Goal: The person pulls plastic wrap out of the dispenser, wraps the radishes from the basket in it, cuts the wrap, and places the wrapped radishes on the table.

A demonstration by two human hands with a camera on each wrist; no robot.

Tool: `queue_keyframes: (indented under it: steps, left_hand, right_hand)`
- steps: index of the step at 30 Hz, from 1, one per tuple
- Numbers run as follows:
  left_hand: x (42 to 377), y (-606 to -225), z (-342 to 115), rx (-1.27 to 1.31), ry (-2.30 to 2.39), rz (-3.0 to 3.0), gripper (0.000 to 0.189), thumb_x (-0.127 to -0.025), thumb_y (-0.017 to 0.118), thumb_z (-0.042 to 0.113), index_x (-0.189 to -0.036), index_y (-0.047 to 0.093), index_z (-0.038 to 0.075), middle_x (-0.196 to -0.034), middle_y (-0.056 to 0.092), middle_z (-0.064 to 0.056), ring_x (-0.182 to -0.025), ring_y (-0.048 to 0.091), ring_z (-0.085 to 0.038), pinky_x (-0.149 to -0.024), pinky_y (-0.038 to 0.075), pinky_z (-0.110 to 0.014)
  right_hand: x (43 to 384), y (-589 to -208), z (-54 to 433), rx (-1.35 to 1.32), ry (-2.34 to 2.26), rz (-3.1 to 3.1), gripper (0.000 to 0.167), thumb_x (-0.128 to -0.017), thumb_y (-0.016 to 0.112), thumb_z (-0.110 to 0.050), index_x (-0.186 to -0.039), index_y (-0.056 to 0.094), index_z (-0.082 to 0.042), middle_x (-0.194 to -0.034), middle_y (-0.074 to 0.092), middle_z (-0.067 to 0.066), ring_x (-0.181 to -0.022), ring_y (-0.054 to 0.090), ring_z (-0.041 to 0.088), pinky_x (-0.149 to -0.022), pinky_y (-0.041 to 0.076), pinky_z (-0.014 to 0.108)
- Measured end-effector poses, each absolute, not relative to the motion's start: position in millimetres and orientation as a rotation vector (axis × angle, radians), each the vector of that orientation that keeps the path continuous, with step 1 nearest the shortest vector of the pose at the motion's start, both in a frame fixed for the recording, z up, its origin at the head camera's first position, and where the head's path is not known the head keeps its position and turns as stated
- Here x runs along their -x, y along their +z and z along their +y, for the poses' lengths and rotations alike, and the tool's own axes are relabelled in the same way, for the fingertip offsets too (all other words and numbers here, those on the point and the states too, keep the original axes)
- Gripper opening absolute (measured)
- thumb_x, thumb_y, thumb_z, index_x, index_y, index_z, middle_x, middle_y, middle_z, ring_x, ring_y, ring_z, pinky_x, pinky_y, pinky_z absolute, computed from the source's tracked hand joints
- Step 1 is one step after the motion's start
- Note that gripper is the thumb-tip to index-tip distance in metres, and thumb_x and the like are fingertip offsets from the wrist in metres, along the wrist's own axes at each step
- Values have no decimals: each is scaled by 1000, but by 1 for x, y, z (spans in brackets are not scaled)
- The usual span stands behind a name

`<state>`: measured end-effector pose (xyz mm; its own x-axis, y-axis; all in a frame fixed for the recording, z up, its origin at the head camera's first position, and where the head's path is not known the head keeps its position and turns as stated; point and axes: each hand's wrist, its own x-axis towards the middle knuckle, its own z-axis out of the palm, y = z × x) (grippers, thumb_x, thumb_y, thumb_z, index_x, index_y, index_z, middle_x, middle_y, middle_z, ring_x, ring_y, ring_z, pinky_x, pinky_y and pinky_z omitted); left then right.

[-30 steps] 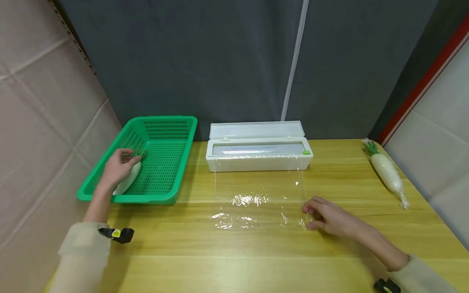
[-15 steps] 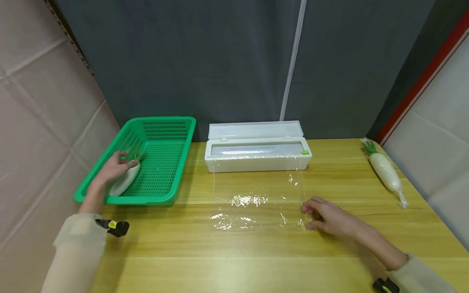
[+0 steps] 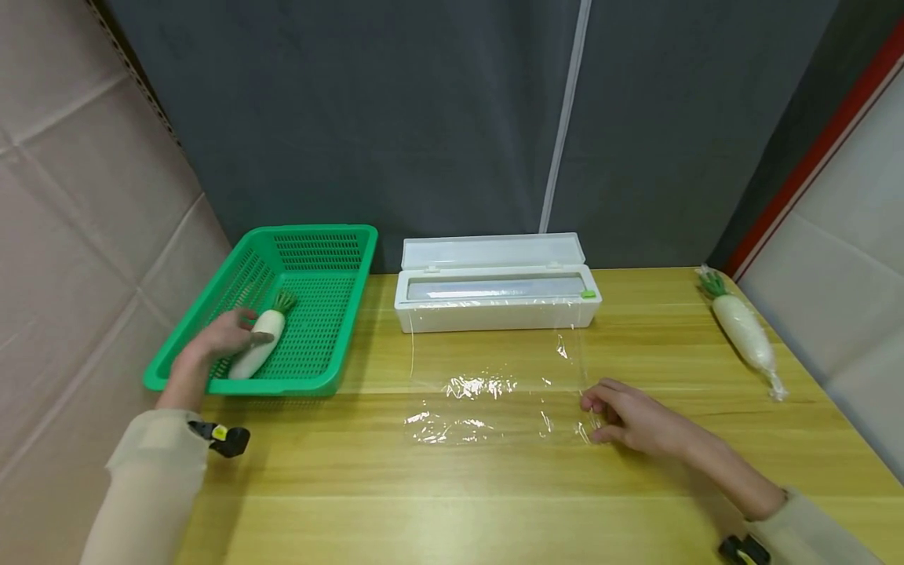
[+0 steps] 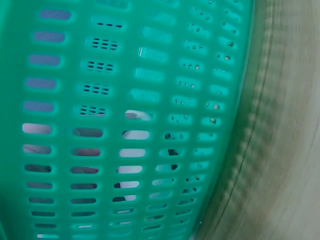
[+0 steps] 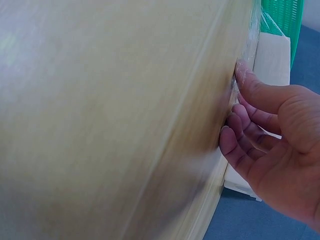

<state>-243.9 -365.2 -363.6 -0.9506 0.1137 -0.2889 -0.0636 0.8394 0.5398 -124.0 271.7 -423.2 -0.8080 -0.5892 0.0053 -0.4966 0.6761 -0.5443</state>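
Note:
In the head view, my left hand (image 3: pixel 229 333) is inside the green basket (image 3: pixel 332 377), its thumb across a white radish (image 3: pixel 257 353) with green leaf stubs, its fingers along the far left side. The left wrist view shows mostly the slotted basket wall (image 4: pixel 112 120); only pale patches show through the slots. With thumb and fingertips, my right hand (image 3: pixel 639 420) pinches the right edge of a clear sheet of cling film (image 3: pixel 480 386). That sheet stretches over the table from a white cling film dispenser (image 3: pixel 497 316), whose lid is up.
At the far right lies another white radish (image 3: pixel 745 329), wrapped in film with a twisted end. A green slide cutter (image 3: pixel 589 294) sits at the dispenser's right end. A dark curtain (image 3: pixel 388 118) hangs behind the wooden table (image 3: pixel 395 510); a pale wall covering (image 3: pixel 78 259) borders its left side.
The radish in the basket has shifted right under my left hand, its leaf stubs now plainly visible. My right hand stays at the film's edge.

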Motion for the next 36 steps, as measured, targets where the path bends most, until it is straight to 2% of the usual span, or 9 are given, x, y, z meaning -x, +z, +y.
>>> queue_keyframes:
  steps: [2,6,9,12,21,25,28,33,36]
  left_hand:
    - [244,-365,-365,-70,786,2698,64,-103,57,23,-137,34,-26,-122,48,-43,-100,56,-46,-77,52,-47]
    - [243,-367,-365,-104,760,2698,48,-102,59,24,-117,56,-21,-94,60,-22,-78,57,-28,-65,49,-39]
    - [242,-367,-364,-107,754,2702,41,-102,61,25,-107,62,-16,-84,59,-14,-72,53,-23,-62,47,-37]
    - [242,-367,-363,-109,749,2718,38,-101,62,25,-101,64,-13,-81,59,-12,-71,52,-22,-61,46,-37]
    - [241,-365,-361,-117,760,2817,52,-101,63,29,-119,57,-19,-96,64,-26,-78,60,-29,-64,51,-39]
    - [240,-364,-359,-124,773,2857,61,-102,61,32,-129,50,-22,-113,60,-37,-86,62,-35,-66,53,-41]
    - [238,-363,-357,-140,773,2900,64,-103,60,33,-133,47,-21,-121,55,-40,-89,63,-38,-66,54,-42]
    - [237,-358,-346,-187,790,2972,62,-103,59,34,-133,48,-19,-118,56,-40,-84,64,-37,-62,53,-41]
    - [237,-354,-337,-212,827,3011,62,-102,61,33,-133,48,-19,-116,58,-40,-85,65,-41,-61,55,-41]
  right_hand:
    - [124,-423,272,877,-805,2714,33,-85,81,-22,-109,62,-9,-94,52,-6,-82,49,6,-67,47,24]
    - [124,-423,272,868,-805,2708,32,-86,81,-23,-108,62,-10,-94,52,-6,-82,48,6,-67,47,24]
    - [124,-423,272,874,-818,2702,32,-85,81,-22,-107,61,-10,-92,51,-6,-81,47,5,-66,46,24]
    - [125,-422,272,883,-833,2699,32,-85,82,-20,-106,60,-10,-90,50,-6,-80,47,5,-66,45,23]
    - [125,-423,271,897,-841,2701,32,-85,82,-19,-107,61,-9,-90,50,-5,-80,47,6,-66,45,24]
    - [125,-424,271,904,-843,2701,32,-85,82,-19,-107,60,-9,-90,50,-6,-80,47,5,-66,45,23]
    - [125,-425,271,908,-843,2701,32,-85,82,-19,-106,60,-9,-90,50,-6,-80,46,5,-66,45,23]
    - [125,-426,272,919,-847,2710,32,-84,82,-20,-105,60,-10,-89,50,-6,-80,46,5,-65,44,23]
    - [125,-427,273,926,-852,2714,32,-84,82,-20,-105,60,-10,-89,49,-6,-80,46,5,-65,44,23]
